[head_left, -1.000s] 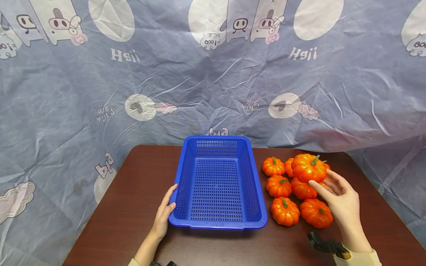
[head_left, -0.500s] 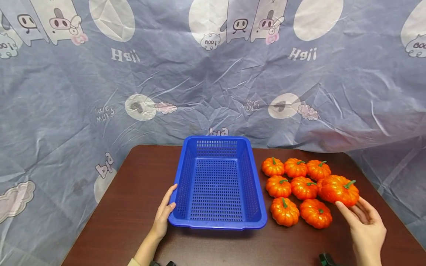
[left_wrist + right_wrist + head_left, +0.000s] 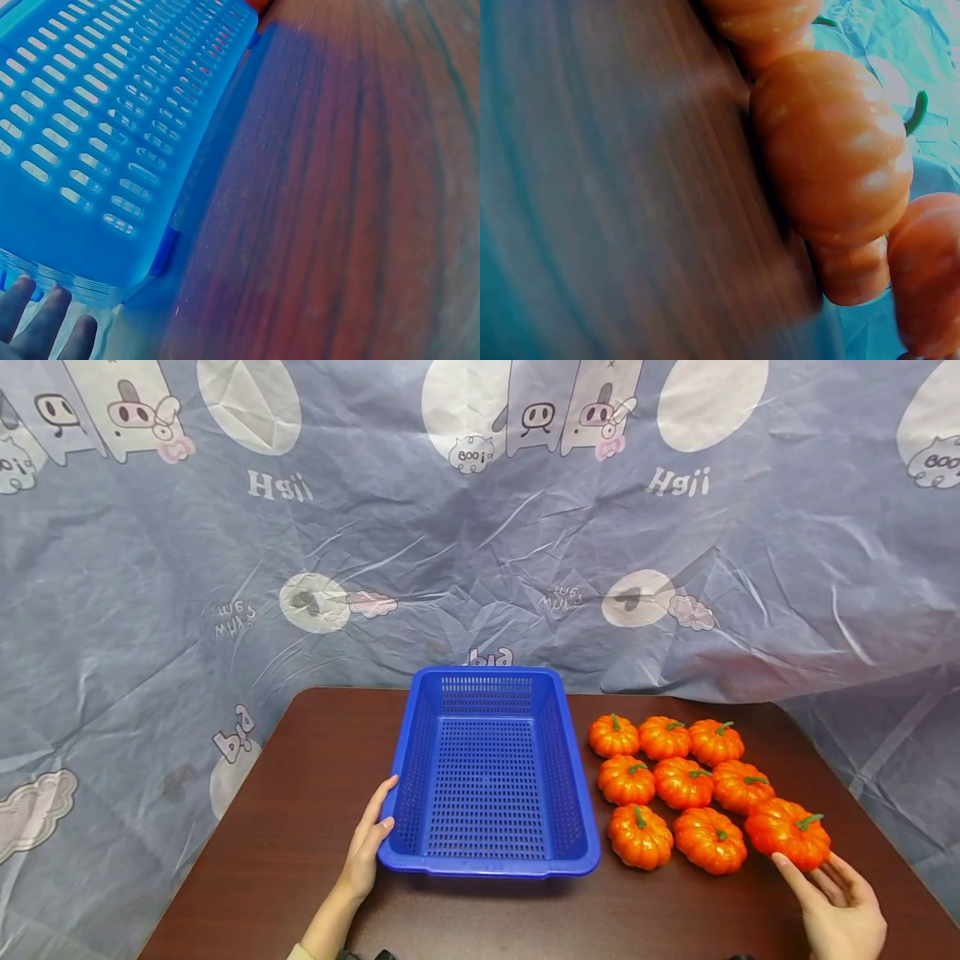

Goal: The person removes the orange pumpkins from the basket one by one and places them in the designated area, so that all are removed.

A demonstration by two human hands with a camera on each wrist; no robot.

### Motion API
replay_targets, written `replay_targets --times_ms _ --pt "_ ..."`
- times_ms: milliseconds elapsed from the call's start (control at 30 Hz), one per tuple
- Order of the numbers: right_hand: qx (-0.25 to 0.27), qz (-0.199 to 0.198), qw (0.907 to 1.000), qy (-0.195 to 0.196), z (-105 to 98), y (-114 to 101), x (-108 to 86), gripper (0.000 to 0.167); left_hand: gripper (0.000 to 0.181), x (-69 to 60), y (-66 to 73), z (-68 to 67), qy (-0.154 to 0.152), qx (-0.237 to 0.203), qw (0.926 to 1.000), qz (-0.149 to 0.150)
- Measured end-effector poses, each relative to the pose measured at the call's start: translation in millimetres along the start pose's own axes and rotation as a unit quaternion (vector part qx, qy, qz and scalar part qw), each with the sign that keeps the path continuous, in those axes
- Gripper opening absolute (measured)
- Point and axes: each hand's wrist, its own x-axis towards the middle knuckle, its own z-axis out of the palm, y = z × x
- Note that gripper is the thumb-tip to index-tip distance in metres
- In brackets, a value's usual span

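Observation:
My right hand (image 3: pixel 846 906) holds a small orange pumpkin (image 3: pixel 786 833) with a green stem, thumb on the near side and fingers at its right underside. It is at the right front of the pumpkin group; whether it touches the table I cannot tell. In the right wrist view that pumpkin (image 3: pixel 928 277) appears at the lower right, fingertips barely showing. My left hand (image 3: pixel 363 852) rests against the left rim of a blue perforated plastic basket (image 3: pixel 487 867), fingers fairly straight. In the left wrist view its fingers (image 3: pixel 46 322) lie near the basket's wall (image 3: pixel 97 247).
Several more pumpkins (image 3: pixel 682 783) sit in rows right of the basket on the dark brown table (image 3: pixel 285 827). Nothing lies inside the basket. Behind the table hangs a grey-blue printed cloth (image 3: pixel 420 552).
My right hand has carried the pumpkin from above the back of the group rightward and toward me, lowering it beside the front row. The left hand and basket stay put.

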Motion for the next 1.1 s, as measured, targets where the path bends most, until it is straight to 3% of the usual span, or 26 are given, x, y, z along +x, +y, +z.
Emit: replay_targets --times_ms 167,333,633,767,900,1000,1100 --pt "-0.093 0.019 0.9954 -0.014 -1 6 8.6 0.089 0.055 -0.9 -3.6 -3.6 -0.01 -0.007 0.9999 -0.002" --pt "-0.149 0.024 0.9881 -0.028 0 7 11.9 0.096 0.055 1.1 -2.7 -2.5 -0.008 -0.005 1.0 0.001" --pt "-0.259 0.013 0.964 -0.058 1 11 17.7 0.105 0.051 0.5 0.5 -2.2 -0.003 -0.007 1.0 0.002" --pt "-0.32 -0.006 0.9417 -0.103 -1 5 21.6 0.103 0.05 0.2 1.5 -3.1 -0.013 -0.007 0.9999 0.008" --pt "-0.381 -0.025 0.9125 -0.148 -3 -5 24.5 0.103 0.05 0.8 3.4 -5.3 -0.026 0.003 0.9995 0.019" --pt "-0.424 -0.037 0.8913 -0.157 -4 -12 22.5 0.103 0.051 1.2 7.9 -8.2 -0.031 0.013 0.9994 0.008" --pt "-0.454 -0.087 0.8744 -0.148 -2 -21 18.3 0.098 0.051 3.2 16.0 -12.8 -0.031 0.027 0.9992 0.0"
